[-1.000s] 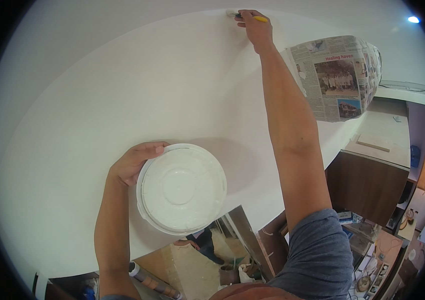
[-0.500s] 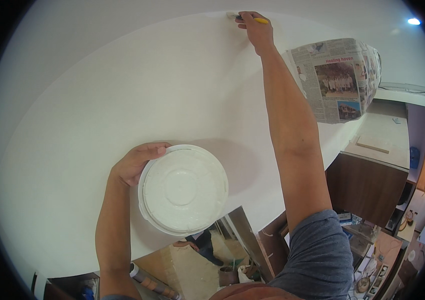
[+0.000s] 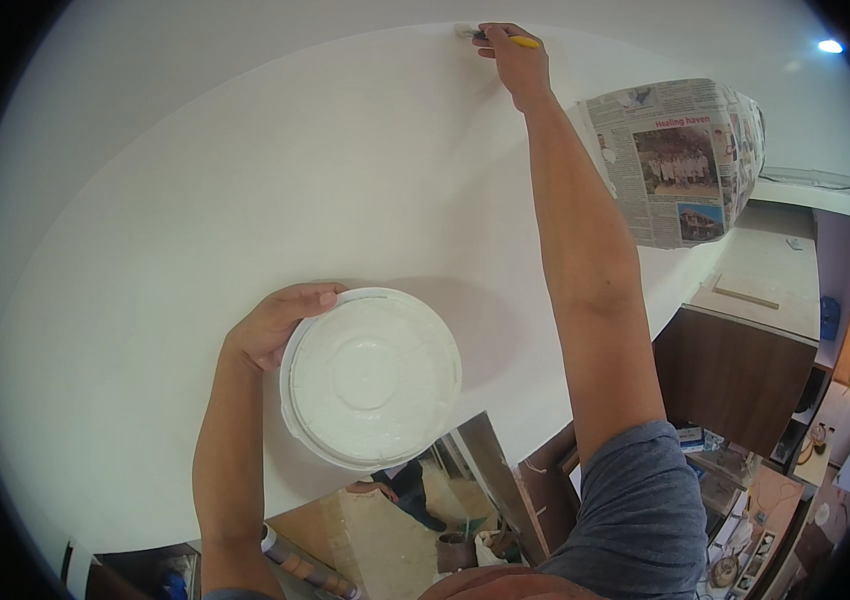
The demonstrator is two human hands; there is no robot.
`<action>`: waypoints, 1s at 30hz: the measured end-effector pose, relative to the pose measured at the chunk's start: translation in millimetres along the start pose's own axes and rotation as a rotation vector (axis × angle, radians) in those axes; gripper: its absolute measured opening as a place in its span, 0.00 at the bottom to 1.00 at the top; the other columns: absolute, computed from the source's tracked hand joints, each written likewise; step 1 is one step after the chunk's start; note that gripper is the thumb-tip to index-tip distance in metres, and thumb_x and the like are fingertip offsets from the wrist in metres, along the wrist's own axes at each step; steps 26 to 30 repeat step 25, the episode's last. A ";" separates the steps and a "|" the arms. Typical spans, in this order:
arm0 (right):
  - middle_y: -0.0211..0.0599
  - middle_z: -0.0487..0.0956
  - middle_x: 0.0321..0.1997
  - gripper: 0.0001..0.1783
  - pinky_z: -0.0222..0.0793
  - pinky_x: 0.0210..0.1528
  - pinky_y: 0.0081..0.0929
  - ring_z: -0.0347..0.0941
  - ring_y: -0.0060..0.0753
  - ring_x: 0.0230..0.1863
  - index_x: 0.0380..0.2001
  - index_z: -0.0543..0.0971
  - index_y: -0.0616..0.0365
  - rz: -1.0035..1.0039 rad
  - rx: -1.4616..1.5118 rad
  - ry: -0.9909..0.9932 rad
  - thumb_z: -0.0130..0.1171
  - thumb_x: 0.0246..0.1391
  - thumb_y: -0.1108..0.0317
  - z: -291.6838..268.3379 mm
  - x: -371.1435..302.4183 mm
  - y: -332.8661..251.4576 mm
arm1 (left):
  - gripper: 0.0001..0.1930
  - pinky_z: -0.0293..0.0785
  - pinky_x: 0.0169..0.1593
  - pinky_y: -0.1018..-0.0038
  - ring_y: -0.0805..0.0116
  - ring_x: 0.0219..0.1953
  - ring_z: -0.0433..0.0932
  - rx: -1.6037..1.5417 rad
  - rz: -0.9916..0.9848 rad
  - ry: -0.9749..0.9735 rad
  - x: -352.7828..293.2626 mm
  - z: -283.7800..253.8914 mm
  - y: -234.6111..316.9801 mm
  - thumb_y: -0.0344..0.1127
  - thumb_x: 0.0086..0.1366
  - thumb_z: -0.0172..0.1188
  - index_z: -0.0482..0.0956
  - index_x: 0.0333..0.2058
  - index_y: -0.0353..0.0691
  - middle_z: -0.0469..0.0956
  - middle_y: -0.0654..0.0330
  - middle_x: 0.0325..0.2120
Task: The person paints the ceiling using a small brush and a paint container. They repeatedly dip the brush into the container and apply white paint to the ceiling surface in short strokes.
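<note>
My right arm stretches up to the top of the white wall (image 3: 245, 200). There my right hand (image 3: 517, 65) is closed round a paintbrush (image 3: 525, 42) with a yellow handle, its pale bristles against the wall close to the curved ceiling line. Lower down, my left hand (image 3: 280, 320) grips the rim of a round white tub (image 3: 375, 372), thumb on the upper edge and fingers hidden behind it. White paint-like material coats the inside of the tub.
Newspaper (image 3: 680, 165) wraps a bulky thing on the wall, right of my forearm. A brown cabinet (image 3: 735, 375) stands at the right. Far below, part of another person (image 3: 410, 495) shows beside a dark bucket (image 3: 457, 552). A ceiling light (image 3: 830, 46) glows upper right.
The tub has shifted very slightly to the right in the picture. My right hand and the brush stay at nearly the same spot on the wall.
</note>
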State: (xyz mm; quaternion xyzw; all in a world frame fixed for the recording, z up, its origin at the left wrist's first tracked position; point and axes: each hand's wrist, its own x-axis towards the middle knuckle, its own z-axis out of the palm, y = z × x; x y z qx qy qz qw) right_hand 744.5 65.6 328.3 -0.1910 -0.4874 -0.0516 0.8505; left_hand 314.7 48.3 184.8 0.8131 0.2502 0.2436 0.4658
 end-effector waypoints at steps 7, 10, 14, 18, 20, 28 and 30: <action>0.34 0.89 0.44 0.20 0.70 0.59 0.25 0.84 0.26 0.46 0.51 0.85 0.59 -0.004 0.019 -0.016 0.59 0.66 0.57 -1.2 4.9 1.9 | 0.24 0.83 0.49 0.71 0.70 0.45 0.85 -0.017 0.015 -0.017 1.3 1.5 1.2 0.48 0.75 0.61 0.79 0.57 0.32 0.85 0.55 0.46; 0.34 0.89 0.44 0.20 0.69 0.60 0.26 0.84 0.26 0.46 0.51 0.85 0.60 0.010 0.009 -0.010 0.59 0.66 0.57 1.6 0.0 -1.2 | 0.24 0.83 0.49 0.71 0.70 0.44 0.85 -0.015 0.009 -0.008 0.7 0.5 0.3 0.48 0.75 0.61 0.80 0.57 0.32 0.85 0.56 0.45; 0.35 0.89 0.44 0.20 0.69 0.61 0.26 0.84 0.26 0.46 0.51 0.85 0.60 0.011 0.020 -0.016 0.59 0.67 0.57 2.6 -1.0 -2.2 | 0.24 0.83 0.49 0.71 0.69 0.45 0.85 -0.010 0.014 -0.006 1.2 0.1 0.0 0.48 0.75 0.62 0.80 0.56 0.32 0.85 0.56 0.45; 0.35 0.89 0.44 0.19 0.68 0.62 0.27 0.84 0.26 0.46 0.51 0.85 0.60 0.003 0.030 -0.029 0.59 0.66 0.57 1.8 -0.5 -1.2 | 0.24 0.83 0.49 0.71 0.69 0.45 0.85 -0.013 0.020 -0.005 0.2 3.4 1.5 0.49 0.75 0.62 0.80 0.56 0.32 0.85 0.55 0.45; 0.35 0.89 0.44 0.19 0.68 0.62 0.26 0.84 0.26 0.46 0.51 0.85 0.60 0.011 0.018 -0.028 0.59 0.67 0.57 3.2 -0.8 -2.2 | 0.24 0.83 0.50 0.71 0.69 0.45 0.85 -0.016 0.015 -0.003 -0.1 1.9 0.7 0.48 0.75 0.62 0.80 0.56 0.32 0.85 0.55 0.46; 0.35 0.89 0.44 0.19 0.68 0.62 0.27 0.84 0.26 0.47 0.51 0.86 0.59 0.013 0.011 -0.033 0.59 0.66 0.57 5.0 -2.7 -3.7 | 0.25 0.82 0.50 0.71 0.69 0.45 0.85 -0.021 0.018 -0.026 0.9 -1.1 -1.6 0.49 0.74 0.62 0.80 0.56 0.32 0.85 0.56 0.46; 0.35 0.89 0.44 0.19 0.68 0.62 0.27 0.84 0.26 0.47 0.51 0.86 0.59 0.013 0.011 -0.033 0.59 0.66 0.57 5.0 -2.7 -3.7 | 0.25 0.82 0.50 0.71 0.69 0.45 0.85 -0.021 0.018 -0.026 0.9 -1.1 -1.6 0.49 0.74 0.62 0.80 0.56 0.32 0.85 0.56 0.46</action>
